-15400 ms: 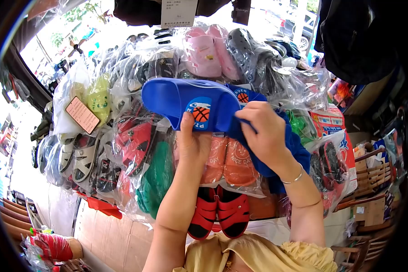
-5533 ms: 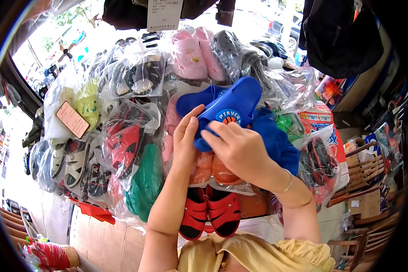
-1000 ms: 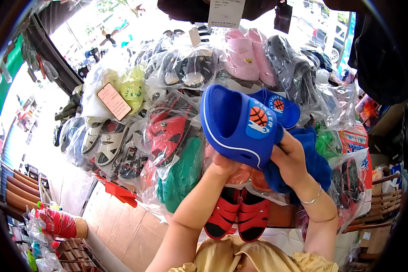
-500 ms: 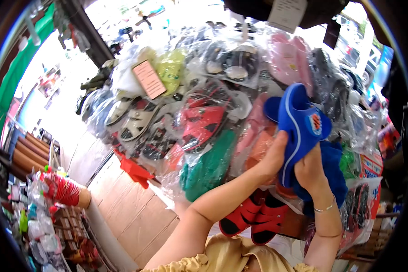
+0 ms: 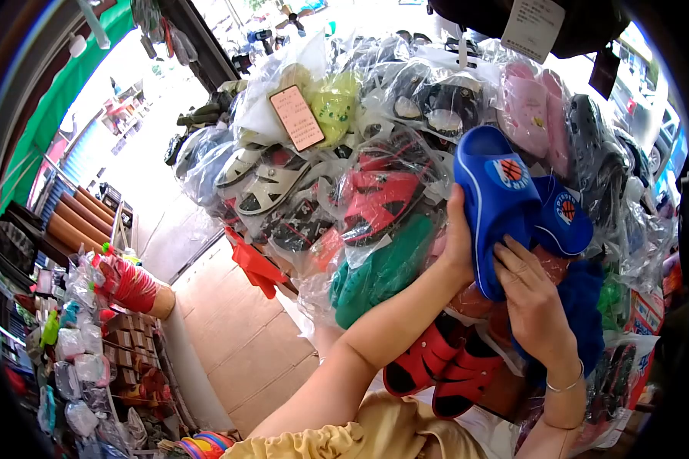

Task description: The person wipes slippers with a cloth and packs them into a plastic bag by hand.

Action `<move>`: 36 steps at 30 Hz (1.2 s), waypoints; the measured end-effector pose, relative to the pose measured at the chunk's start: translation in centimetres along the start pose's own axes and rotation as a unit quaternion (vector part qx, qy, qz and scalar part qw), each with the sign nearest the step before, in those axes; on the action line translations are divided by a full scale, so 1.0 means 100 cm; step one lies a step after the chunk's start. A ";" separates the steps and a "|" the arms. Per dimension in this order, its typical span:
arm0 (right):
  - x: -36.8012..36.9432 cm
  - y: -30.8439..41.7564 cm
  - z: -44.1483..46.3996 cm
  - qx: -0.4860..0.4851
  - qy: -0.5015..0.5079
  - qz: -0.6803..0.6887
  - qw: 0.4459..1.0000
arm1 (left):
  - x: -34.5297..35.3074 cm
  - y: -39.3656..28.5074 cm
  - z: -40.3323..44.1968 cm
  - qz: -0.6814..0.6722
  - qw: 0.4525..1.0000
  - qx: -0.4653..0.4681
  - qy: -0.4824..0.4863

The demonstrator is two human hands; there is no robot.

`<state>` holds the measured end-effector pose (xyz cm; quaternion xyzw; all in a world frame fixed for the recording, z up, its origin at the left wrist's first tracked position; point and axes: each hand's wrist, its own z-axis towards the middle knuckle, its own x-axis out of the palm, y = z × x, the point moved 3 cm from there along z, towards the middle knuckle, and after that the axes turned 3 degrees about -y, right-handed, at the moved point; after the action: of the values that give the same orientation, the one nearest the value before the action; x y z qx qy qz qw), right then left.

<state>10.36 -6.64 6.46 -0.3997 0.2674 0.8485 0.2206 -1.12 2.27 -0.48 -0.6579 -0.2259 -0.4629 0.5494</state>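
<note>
A blue slide sandal [image 5: 488,210] with white trim and a basketball badge is held tilted up in front of the pile. My left hand [image 5: 459,237] grips its left edge; the thumb lies along the side and the other fingers are hidden behind. My right hand [image 5: 532,298] holds its lower right side, fingers bent over the footbed. Behind it, a matching blue sandal [image 5: 565,218] shows to the right, partly hidden. Red and black sandals [image 5: 444,363] sit below my hands, near my body.
Bagged shoes are heaped across the stall, among them red sandals [image 5: 379,195], green shoes [image 5: 383,268] and pink clogs [image 5: 532,107]. A pink card [image 5: 296,118] lies on top. A tag [image 5: 533,27] hangs overhead. Packaged goods [image 5: 84,367] fill the lower left.
The blue sandal has turned so its strap top and badge face me more. My right hand has shifted from underneath to its lower right side. The second sandal's badge now shows.
</note>
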 end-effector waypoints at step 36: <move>-0.023 -0.002 -0.012 -0.076 0.096 0.183 0.975 | 0.009 -0.007 -0.004 0.020 0.997 0.038 -0.070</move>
<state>12.49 -7.58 7.56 -0.4390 0.2903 0.8503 0.0037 -1.43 1.91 0.67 -0.6718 -0.2682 -0.3954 0.5661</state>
